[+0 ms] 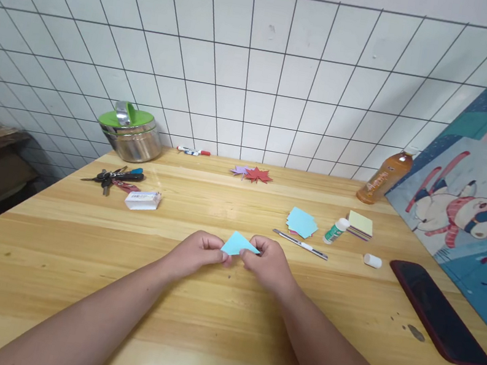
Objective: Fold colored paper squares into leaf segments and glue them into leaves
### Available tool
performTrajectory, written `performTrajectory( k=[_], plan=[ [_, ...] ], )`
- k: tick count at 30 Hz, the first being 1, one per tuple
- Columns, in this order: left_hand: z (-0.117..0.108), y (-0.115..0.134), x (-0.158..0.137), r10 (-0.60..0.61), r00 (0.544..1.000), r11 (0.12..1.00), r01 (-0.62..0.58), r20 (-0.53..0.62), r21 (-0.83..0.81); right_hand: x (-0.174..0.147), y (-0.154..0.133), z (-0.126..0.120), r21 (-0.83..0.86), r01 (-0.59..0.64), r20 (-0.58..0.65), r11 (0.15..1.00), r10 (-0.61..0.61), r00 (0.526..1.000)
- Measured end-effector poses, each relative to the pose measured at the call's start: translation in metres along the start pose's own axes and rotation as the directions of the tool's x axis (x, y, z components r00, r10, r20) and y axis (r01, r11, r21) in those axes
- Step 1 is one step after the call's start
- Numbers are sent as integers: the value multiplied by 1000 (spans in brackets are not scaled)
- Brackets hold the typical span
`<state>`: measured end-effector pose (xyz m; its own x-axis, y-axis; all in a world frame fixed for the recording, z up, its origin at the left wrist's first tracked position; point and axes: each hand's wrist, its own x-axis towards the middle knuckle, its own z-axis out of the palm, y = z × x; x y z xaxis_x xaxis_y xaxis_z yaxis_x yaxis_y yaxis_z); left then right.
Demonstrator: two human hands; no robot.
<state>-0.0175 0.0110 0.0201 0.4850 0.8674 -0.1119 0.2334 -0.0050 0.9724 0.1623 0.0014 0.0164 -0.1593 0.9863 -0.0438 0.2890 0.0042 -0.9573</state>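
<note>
The left hand and the right hand are holding a small blue paper between them, near the middle of the frame. The left thumb and fingers are pinching its left corner, and the right thumb and fingers are pinching its right corner. The paper is looking like a triangle, with one point showing at the top. Both arms are reaching in from the bottom of the frame, over a wooden table.

Right of the middle, a pile of blue sheets is lying just behind a thin pen-like tool. A glue stick is standing close by, with a yellow pad and a white cap sitting near it. At the lower right, a flat black thing with a red edge is lying down. A bottle is standing at the upper right.

Above the hands, a red paper leaf is overlapping a purple one. On the left, a shiny pot with a green lid is standing behind some keys and a little white box.
</note>
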Motion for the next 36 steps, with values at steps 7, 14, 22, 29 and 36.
performTrajectory(
  k=[7,14,22,29,36],
  plan=[
    [-5,-3,1,-26,999,999,27,-21,30,1,1,-4,11,-17,-15,1000,17,1000],
    [-12,-8,2,-25,999,999,26,-29,43,4,0,-16,72,-54,-62,996,58,996],
    [-23,-16,5,-59,988,995,47,-144,-83,7,3,-40,211,-32,-143,977,63,988],
    [-3,-8,1,11,1000,999,-11,-10,-48,2,2,-14,39,9,19,999,-10,1000],
    [3,-10,2,45,998,990,-38,-47,139,0,1,-4,77,24,63,997,-29,998]
  ],
)
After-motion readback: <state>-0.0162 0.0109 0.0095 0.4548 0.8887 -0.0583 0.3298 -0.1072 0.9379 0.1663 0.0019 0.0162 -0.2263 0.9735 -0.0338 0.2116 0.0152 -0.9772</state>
